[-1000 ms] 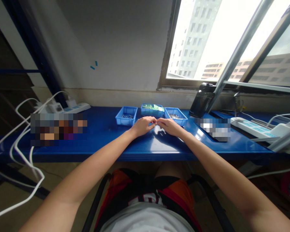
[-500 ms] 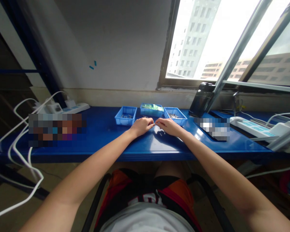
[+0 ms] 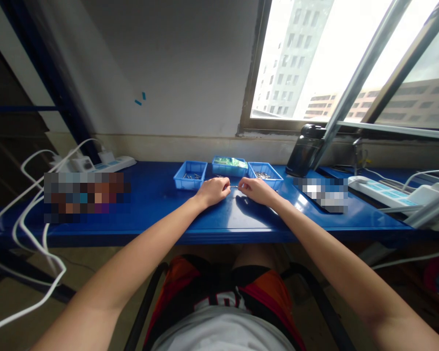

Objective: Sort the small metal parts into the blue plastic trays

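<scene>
My left hand (image 3: 214, 190) and my right hand (image 3: 254, 189) rest on the blue bench (image 3: 161, 214), fingertips facing each other a short gap apart. Both are pinched on a thin metal pin (image 3: 234, 186) that bridges the gap between them. Just behind the hands stand three small blue trays: the left tray (image 3: 190, 175) and the right tray (image 3: 265, 175) each hold several small metal parts, and the middle tray (image 3: 229, 166) holds green packets.
A black jar (image 3: 303, 157) stands at the window sill on the right. White power strips lie at the left (image 3: 109, 163) and right (image 3: 382, 191) ends of the bench, with white cables (image 3: 29, 229) hanging off the left edge.
My two hands have drawn slightly apart, so the thin pin now shows between the fingertips. The view has barely shifted.
</scene>
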Tool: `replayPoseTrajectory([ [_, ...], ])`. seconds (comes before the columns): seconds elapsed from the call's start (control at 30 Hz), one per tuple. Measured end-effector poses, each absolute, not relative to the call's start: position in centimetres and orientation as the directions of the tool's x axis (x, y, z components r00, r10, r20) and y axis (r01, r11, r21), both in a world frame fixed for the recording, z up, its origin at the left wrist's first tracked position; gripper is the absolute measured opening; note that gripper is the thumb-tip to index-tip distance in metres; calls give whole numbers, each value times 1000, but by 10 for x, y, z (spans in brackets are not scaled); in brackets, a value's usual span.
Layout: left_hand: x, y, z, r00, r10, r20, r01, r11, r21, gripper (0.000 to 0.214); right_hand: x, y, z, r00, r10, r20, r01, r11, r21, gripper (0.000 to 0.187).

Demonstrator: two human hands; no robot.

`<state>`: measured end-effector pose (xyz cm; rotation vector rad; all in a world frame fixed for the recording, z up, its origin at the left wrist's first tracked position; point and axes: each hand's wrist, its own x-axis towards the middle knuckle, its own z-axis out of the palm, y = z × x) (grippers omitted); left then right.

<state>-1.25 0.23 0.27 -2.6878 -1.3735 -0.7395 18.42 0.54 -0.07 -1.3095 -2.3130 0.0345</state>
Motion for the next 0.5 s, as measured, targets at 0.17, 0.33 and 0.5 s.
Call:
replayPoseTrajectory([
  [0.17,-13,5,2,495,763,416,769,-608,198,17,184,4,1,-431,819,378,804,539,-250,14],
  [0.33,-13,8,0,502,757,418,769,-612,185,16,185,6,-2,-443,809,385,796,553,-246,16],
  [0.5,-13,8,-1,512,750,420,769,-617,165,14,186,7,-3,-446,807,386,794,556,-246,13],
])
